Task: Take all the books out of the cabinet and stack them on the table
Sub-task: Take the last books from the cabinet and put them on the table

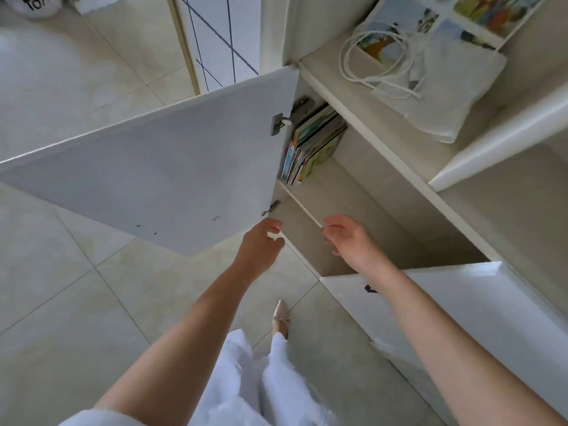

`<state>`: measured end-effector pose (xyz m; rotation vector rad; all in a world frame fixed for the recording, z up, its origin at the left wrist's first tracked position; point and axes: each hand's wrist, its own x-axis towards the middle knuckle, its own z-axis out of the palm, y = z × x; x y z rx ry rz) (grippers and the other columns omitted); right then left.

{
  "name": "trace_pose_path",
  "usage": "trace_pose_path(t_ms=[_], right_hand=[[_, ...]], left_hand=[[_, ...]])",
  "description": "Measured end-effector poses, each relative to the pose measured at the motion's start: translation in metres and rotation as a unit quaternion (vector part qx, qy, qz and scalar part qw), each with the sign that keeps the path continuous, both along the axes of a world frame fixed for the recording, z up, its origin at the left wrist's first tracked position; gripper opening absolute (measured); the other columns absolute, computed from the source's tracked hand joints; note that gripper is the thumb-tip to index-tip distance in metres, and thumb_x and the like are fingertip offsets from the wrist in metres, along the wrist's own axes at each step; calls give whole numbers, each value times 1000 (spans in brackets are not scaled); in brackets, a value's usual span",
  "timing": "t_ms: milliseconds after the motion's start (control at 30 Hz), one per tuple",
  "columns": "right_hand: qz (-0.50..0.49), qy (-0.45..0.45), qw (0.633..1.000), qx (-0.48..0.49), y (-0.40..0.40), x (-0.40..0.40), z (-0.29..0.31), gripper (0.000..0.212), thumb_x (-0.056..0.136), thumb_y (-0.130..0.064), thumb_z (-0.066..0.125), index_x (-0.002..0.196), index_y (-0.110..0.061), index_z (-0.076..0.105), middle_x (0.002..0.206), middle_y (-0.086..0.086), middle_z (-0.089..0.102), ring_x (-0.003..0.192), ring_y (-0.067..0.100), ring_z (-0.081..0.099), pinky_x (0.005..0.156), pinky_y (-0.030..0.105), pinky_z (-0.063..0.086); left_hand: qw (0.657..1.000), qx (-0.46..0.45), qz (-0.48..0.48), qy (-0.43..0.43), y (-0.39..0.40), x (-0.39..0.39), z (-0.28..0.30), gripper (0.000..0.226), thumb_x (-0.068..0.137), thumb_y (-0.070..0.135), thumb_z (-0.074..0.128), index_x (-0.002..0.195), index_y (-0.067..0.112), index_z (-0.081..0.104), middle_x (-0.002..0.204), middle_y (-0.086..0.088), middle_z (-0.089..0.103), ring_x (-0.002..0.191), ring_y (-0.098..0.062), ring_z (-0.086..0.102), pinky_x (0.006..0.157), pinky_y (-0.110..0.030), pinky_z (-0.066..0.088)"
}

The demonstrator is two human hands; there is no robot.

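Observation:
Several thin colourful books (313, 146) stand leaning together on the upper shelf inside the white cabinet (347, 207), at its left wall. The left cabinet door (159, 179) is swung wide open. My left hand (261, 244) hovers by that door's lower corner, fingers loosely curled, holding nothing. My right hand (347, 238) reaches in front of the shelf's edge, fingers relaxed and empty. Both hands are below the books and apart from them.
The right cabinet door (461, 305) is open too, below my right forearm. On the cabinet's top ledge lies a white tote bag (442, 87) with rope handles. Pale floor tiles (92, 302) spread to the left. My shoe (281, 318) points towards the cabinet.

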<state>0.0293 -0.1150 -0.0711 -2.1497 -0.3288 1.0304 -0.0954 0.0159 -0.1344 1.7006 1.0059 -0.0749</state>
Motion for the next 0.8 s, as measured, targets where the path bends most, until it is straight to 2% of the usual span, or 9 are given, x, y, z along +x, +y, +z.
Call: trace_pose_path(t_ms=[133,233,400,467,533,600,700,767,800], right_hand=[[-22,39,998,39,41,43,-14,21,96,-17,50,115,-18,59,114,5,65,101,19,64,95,38,51],[-22,51,997,57,67,64,-31,12,97,-18,49,97,-26,58,111,3,65,101,19,64,92,35,52],[-72,56,995,47,102,95,-69,12,98,-21,50,106,-19,58,114,6,65,104,22,65,93,37,53],[-88,63,993,36,114,107,-81,14,97,-26,51,107,-18,58,114,6,64,105,23,64,94,39,53],[-104,71,992,30,123,117,-87,17,96,-32,54,105,-18,56,115,7,62,105,23,62,93,38,53],[-130,86,987,39,132,130,-96,26,93,-39,57,107,-17,55,114,8,62,100,22,63,91,36,52],[-177,162,967,90,143,144,-106,25,90,-43,60,93,-19,52,99,7,63,91,22,63,93,39,50],[-192,204,951,130,150,153,-110,38,87,-48,62,105,-16,54,108,11,64,98,27,64,96,43,49],[-193,217,946,146,155,157,-113,50,84,-51,64,118,-17,53,115,13,64,103,29,65,97,46,50]], left_hand=[[999,12,43,-24,8,32,-18,33,89,11,62,121,18,58,114,2,62,101,-20,62,89,-28,47],[997,24,59,-44,21,50,-33,35,89,10,62,123,15,56,120,-2,63,106,-20,60,94,-30,47],[996,31,55,-58,42,86,-69,43,90,11,61,132,14,51,135,-4,56,121,-20,55,102,-32,45],[996,43,53,-58,50,100,-83,47,90,13,61,135,17,49,138,-3,54,120,-17,54,95,-23,45],[996,51,45,-60,56,111,-92,51,90,14,61,139,20,45,139,-2,52,108,-10,54,76,-10,42],[996,53,34,-70,62,126,-102,56,90,14,60,142,23,41,140,-2,51,109,-11,54,69,-10,41],[993,71,23,-88,67,146,-111,64,88,13,61,146,21,34,146,-4,45,127,-20,49,83,-17,42],[991,82,24,-100,68,157,-116,69,86,12,63,147,20,31,148,-5,41,130,-22,46,95,-20,39],[990,82,33,-110,68,163,-120,71,83,13,63,146,20,30,146,-5,43,128,-23,49,101,-28,44]])
